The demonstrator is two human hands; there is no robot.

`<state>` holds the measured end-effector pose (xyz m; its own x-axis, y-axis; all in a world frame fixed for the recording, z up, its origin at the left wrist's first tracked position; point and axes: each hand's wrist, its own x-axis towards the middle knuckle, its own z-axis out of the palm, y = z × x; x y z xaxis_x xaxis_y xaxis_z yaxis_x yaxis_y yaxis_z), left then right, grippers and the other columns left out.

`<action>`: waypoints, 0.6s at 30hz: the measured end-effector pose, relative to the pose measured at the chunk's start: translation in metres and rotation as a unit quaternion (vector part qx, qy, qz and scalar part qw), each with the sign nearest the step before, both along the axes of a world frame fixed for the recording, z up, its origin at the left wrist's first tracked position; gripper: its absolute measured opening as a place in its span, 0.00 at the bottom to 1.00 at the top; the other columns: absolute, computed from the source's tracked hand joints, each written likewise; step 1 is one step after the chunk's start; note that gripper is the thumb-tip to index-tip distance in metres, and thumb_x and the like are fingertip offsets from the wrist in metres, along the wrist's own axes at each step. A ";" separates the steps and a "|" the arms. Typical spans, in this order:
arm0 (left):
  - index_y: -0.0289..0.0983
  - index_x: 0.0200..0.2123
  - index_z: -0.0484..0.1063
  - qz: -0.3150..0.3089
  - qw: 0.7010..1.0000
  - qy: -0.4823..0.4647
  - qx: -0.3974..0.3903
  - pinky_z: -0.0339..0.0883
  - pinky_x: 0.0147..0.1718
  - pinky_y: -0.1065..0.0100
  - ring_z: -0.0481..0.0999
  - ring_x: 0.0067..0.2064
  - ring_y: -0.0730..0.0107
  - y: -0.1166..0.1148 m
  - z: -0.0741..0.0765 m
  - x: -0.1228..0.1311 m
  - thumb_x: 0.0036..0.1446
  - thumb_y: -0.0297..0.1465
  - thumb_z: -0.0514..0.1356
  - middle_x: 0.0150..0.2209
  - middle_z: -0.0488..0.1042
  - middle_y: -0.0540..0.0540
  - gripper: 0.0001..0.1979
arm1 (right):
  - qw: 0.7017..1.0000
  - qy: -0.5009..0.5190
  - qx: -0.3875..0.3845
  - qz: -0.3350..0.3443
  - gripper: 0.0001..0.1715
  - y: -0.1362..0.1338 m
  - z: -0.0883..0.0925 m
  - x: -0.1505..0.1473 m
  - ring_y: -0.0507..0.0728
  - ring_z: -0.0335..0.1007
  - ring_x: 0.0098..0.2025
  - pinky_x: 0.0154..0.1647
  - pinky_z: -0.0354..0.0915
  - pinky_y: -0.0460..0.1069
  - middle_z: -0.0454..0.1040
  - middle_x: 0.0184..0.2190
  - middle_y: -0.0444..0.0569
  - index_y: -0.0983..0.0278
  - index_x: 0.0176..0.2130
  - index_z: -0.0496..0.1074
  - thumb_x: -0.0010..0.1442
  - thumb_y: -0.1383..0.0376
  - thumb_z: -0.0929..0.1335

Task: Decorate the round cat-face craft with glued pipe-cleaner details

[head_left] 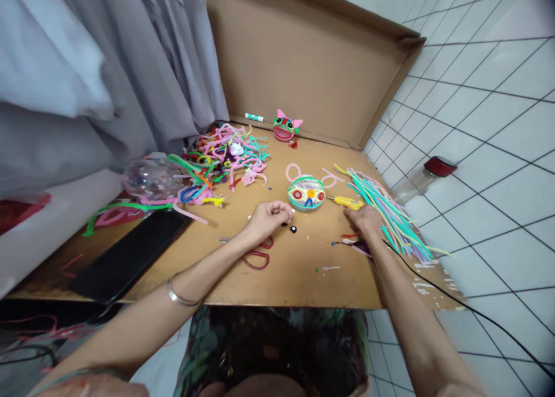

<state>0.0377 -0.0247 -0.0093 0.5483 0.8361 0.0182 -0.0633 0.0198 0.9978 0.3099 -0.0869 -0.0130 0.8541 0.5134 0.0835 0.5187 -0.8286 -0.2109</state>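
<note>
My left hand (pixel 272 215) is in a pinch beside the round pipe-cleaner face (pixel 307 193), with a small white piece at its fingertips that I cannot make out. The face has a green rim, red-ringed eyes, an orange nose and a blue mouth piece. Just below the fingers lies a black-and-white googly eye (pixel 293 229), with another dark piece partly behind the hand. My right hand (pixel 365 219) is wrapped round the yellow glue gun (pixel 348 203), whose nozzle points left toward the face. Red-handled scissors (pixel 259 260) lie under my left wrist.
Pipe cleaners (pixel 381 206) are bundled at right; a tangled heap (pixel 229 154) lies back left. A finished-looking face (pixel 285 127) and a glue stick (pixel 254 117) stand by the cardboard (pixel 303 62). A black slab (pixel 130 258) is at left. The cord (pixel 433 284) runs right.
</note>
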 end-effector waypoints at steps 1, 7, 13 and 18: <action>0.35 0.23 0.70 0.004 1.000 -0.002 -0.005 0.53 0.22 0.74 0.62 0.21 0.78 0.001 -0.001 0.000 0.39 0.34 0.62 0.20 0.70 0.52 0.08 | 1.000 0.001 0.030 -0.009 0.24 -0.003 -0.002 0.002 0.66 0.74 0.39 0.33 0.63 0.52 0.77 0.34 0.61 0.67 0.37 0.77 0.50 0.50 0.68; 0.35 0.25 0.71 0.010 0.999 -0.026 -0.034 0.48 0.19 0.75 0.58 0.19 0.81 0.005 -0.005 0.002 0.39 0.34 0.62 0.20 0.70 0.52 0.09 | 0.924 0.055 0.377 -0.037 0.15 -0.015 0.004 -0.003 0.53 0.58 0.23 0.23 0.53 0.47 0.61 0.18 0.41 0.62 0.24 0.65 0.51 0.54 0.65; 0.35 0.25 0.70 0.034 0.998 -0.032 -0.041 0.46 0.18 0.76 0.55 0.18 0.84 0.011 -0.009 0.000 0.42 0.36 0.62 0.20 0.69 0.53 0.10 | 0.859 0.002 0.496 0.126 0.20 -0.004 0.026 -0.066 0.52 0.58 0.25 0.27 0.59 0.48 0.65 0.25 0.42 0.60 0.31 0.61 0.46 0.52 0.71; 0.34 0.25 0.70 0.070 0.995 -0.045 -0.053 0.48 0.18 0.76 0.55 0.18 0.84 0.016 -0.008 -0.001 0.41 0.37 0.64 0.20 0.69 0.53 0.12 | 0.844 -0.171 0.461 0.214 0.12 -0.008 0.001 -0.097 0.60 0.67 0.33 0.35 0.64 0.54 0.67 0.29 0.50 0.59 0.32 0.62 0.53 0.57 0.67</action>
